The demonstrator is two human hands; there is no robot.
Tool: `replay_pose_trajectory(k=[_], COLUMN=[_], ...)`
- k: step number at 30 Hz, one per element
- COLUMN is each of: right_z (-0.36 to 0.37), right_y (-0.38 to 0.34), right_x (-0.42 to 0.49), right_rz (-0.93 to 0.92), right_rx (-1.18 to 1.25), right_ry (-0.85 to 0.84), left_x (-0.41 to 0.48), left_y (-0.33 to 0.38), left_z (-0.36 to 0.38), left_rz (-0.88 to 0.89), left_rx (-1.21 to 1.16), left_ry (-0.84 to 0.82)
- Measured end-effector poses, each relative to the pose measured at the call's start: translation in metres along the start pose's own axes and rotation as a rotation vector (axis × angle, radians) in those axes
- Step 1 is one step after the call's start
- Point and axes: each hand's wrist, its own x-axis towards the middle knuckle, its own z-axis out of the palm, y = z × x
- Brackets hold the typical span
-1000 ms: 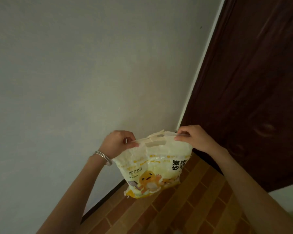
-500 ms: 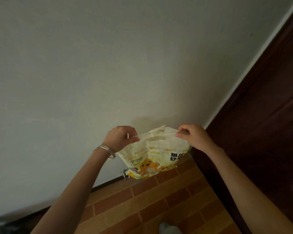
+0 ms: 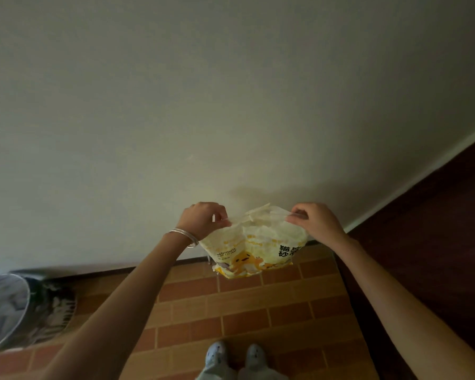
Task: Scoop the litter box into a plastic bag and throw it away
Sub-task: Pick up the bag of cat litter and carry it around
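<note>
Pale plain wall (image 3: 231,91) is filling the far side, dimly lit. Brick-pattern tile floor (image 3: 244,311) is running near. Dark wooden door (image 3: 436,242) is standing right. Dark baseboard (image 3: 107,270) is lining the wall's foot.

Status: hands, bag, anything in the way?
Left hand and right hand pinch litter bag at its top. Bag held above floor. Bin at left, nothing seen blocking.

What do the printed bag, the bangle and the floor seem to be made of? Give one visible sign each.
Printed bag: likely thin plastic film, glossy; it crinkles. Bangle: probably metal, polished; bright glints. Floor: seemingly matte tile; brick-shaped pieces, pale grout lines.
</note>
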Motion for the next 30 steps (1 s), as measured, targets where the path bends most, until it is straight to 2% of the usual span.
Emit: replay_pose_trajectory(k=[7,11,17,25,30], right_z=[0.098,0.177,0.293,0.403,0.415], right_y=[0.059,0.105,0.181,0.244,0.238], right_x=[0.04,0.059,0.088,0.14,0.157], right_rz=[0.062,0.067,0.1,0.158,0.146], right_rx=[0.004,0.018,0.019,0.009,0.005], right_ry=[-0.133,-0.217,-0.252,-0.214,-0.122], left_x=[0.023,0.036,0.056,0.102,0.104], left_y=[-0.057,-0.098,-0.156,-0.218,-0.238], left_z=[0.097,0.18,0.309,0.419,0.434], left_rz=[-0.107,-0.139,-0.169,-0.258,-0.294], left_rx=[-0.047,-0.084,-0.121,-0.054,0.03], left_ry=[-0.079,-0.115,-0.108,-0.07,-0.027])
